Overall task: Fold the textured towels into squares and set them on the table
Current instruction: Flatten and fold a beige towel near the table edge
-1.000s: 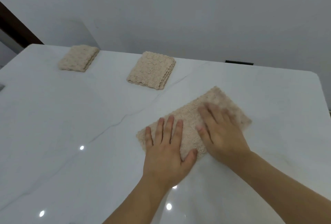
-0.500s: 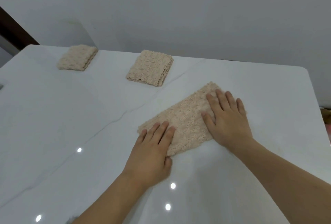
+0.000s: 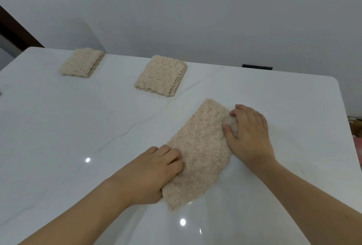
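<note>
1. head view gives you the white table (image 3: pixel 58 137) first, wide and glossy, reaching from near you to the far wall.
2. on it, near and right of centre, lies the strip towel (image 3: pixel 199 152), folded into a long band; its long axis runs diagonally, from the near end close to you up toward the far right.
3. two folded squares sit well apart at the far side: the middle square (image 3: pixel 160 76) and the left square (image 3: pixel 82 65).
4. your left hand (image 3: pixel 148 174) holds the near-left edge of the band, fingers curled and pinching the cloth.
5. your right hand (image 3: pixel 248 133) holds the far-right end, fingers bent and gripping a bunched bit of its edge.
6. each hand has one end, so the fold likely turns on that axis: bring one end along it onto the other, corners matched, for a square.
</note>
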`<state>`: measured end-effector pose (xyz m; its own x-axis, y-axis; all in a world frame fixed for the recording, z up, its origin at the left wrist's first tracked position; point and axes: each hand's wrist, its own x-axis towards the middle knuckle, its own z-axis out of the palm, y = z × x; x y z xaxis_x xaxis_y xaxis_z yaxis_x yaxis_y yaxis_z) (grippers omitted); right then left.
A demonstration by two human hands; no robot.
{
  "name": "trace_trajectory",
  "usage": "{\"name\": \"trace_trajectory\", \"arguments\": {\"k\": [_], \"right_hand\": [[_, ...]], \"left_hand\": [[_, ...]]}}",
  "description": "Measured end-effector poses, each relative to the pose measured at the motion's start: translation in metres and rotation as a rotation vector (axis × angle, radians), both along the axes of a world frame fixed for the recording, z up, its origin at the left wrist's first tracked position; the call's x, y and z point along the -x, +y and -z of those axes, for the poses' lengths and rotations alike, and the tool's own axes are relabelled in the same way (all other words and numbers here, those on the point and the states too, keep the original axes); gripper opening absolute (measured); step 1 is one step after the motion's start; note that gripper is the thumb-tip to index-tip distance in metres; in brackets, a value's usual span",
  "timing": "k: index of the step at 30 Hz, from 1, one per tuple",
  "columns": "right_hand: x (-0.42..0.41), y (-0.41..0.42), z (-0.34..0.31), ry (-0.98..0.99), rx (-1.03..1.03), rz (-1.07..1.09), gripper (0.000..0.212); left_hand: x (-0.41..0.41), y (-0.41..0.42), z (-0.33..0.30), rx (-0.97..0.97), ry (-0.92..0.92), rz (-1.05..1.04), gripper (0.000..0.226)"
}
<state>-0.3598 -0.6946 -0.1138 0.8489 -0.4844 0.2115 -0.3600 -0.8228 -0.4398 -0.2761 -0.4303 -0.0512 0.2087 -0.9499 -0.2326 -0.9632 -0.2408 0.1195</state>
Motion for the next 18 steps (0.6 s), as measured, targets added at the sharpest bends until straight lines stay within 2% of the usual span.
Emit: {"name": "trace_trajectory", "arguments": {"k": [3,5,6,11,15,18], "right_hand": [[0.002,0.0,-0.001,-0.087,-0.012,0.116,0.019],[0.002,0.0,-0.002,-0.123,-0.067,0.18,0.008],[0.002,0.0,-0.002,-0.153,-0.111,0.2,0.009],[0.005,-0.004,-0.005,-0.366,-0.353,0.23,0.037],[0.006,-0.007,-0.004,-0.368,-0.353,0.185,0.056],[0.005,-0.01,-0.005,-0.333,-0.329,0.168,0.061]], "left_hand": [[-0.014,-0.031,-0.021,-0.089,0.11,-0.066,0.026],[-0.025,-0.061,-0.039,-0.062,0.176,-0.13,0.021],[-0.03,-0.077,-0.046,-0.042,0.201,-0.158,0.021],[-0.052,-0.144,-0.047,0.06,0.265,-0.297,0.01],[-0.06,-0.165,-0.024,0.075,0.3,-0.391,0.023],[-0.064,-0.159,-0.011,0.163,0.431,-0.51,0.035]]}}
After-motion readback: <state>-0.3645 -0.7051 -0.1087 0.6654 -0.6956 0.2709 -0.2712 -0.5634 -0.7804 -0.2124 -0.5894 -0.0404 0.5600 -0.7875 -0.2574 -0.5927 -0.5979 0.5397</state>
